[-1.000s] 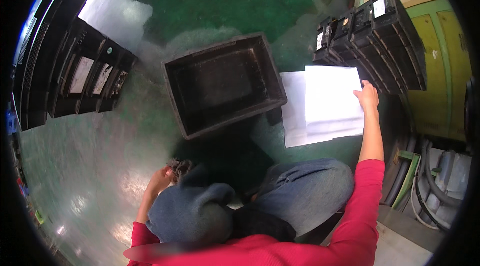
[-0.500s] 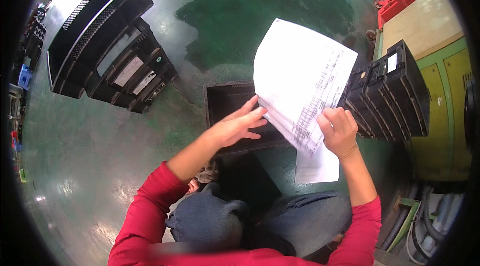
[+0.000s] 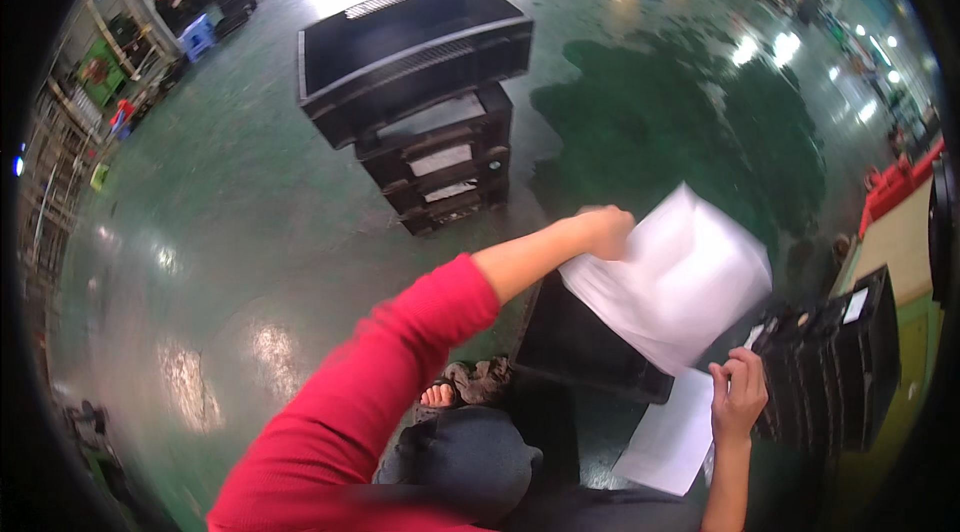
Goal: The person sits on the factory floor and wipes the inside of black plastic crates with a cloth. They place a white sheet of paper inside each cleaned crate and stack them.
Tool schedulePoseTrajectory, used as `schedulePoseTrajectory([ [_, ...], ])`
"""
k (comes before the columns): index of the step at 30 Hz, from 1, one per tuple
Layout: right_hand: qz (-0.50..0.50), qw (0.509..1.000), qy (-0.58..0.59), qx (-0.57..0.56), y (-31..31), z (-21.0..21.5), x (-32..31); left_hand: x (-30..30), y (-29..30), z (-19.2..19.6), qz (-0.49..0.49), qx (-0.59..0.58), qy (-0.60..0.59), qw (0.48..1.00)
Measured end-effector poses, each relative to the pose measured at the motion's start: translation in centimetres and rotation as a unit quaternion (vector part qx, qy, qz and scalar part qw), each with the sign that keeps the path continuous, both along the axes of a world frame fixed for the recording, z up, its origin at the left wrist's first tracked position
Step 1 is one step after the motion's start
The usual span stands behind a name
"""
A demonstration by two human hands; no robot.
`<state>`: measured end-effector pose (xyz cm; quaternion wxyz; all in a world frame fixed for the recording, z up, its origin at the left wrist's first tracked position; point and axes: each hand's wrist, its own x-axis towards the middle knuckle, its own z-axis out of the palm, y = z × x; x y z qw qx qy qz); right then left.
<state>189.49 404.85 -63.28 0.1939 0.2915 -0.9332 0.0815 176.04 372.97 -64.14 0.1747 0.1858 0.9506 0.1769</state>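
My left hand [image 3: 605,232] is closed on the far-left edge of a white sheet of paper [image 3: 690,277]. The sheet is bent and smeared by motion, hanging partly over a black crate [image 3: 590,342] on the floor. My right hand [image 3: 738,394] sits below the sheet's near-right corner, apart from it. Its fingers are loosely curled with the thumb apart, and nothing shows in them. Beside this hand, another white sheet [image 3: 665,437] lies at the crate's near-right corner.
A stack of black crates [image 3: 430,122] stands on the green floor ahead, its top crate set askew. More black crates [image 3: 830,367] are at the right, by a green-and-yellow cabinet [image 3: 915,342]. A dark wet patch [image 3: 640,112] spreads across the floor beyond.
My left hand has taken hold of the paper and moved forward and right. My right hand has let go of it. The view has swung left, and the paper has flexed.
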Motion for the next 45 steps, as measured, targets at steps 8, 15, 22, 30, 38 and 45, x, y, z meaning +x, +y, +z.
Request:
schedulePoseTrajectory([
  [8, -0.143, 0.981, -0.131, 0.027, 0.0, -2.0, -0.4, -0.5, -15.0, 17.7, 0.204, 0.217, 0.355, 0.886],
  [15, -0.133, 0.958, -0.242, 0.078, 0.2, -3.8, 0.2, -2.6, -36.3, 19.0, 0.443, -0.062, 0.392, 0.804],
  [22, -0.137, 0.938, -0.298, 0.113, -1.0, -4.4, 0.3, -3.2, -48.5, 9.7, 0.506, -0.110, 0.282, 0.808],
  [30, -0.153, 0.929, -0.309, 0.131, -0.6, -4.3, 0.5, -1.2, -41.0, 11.1, 0.467, -0.247, 0.172, 0.832],
  [38, -0.157, 0.925, -0.322, 0.131, -0.7, -4.4, 0.1, -1.5, -34.7, 11.8, 0.370, -0.278, 0.409, 0.786],
  [45, -0.154, 0.908, -0.360, 0.150, -0.7, -4.8, 0.1, -2.3, -34.3, 10.3, 0.351, -0.111, -0.063, 0.928],
])
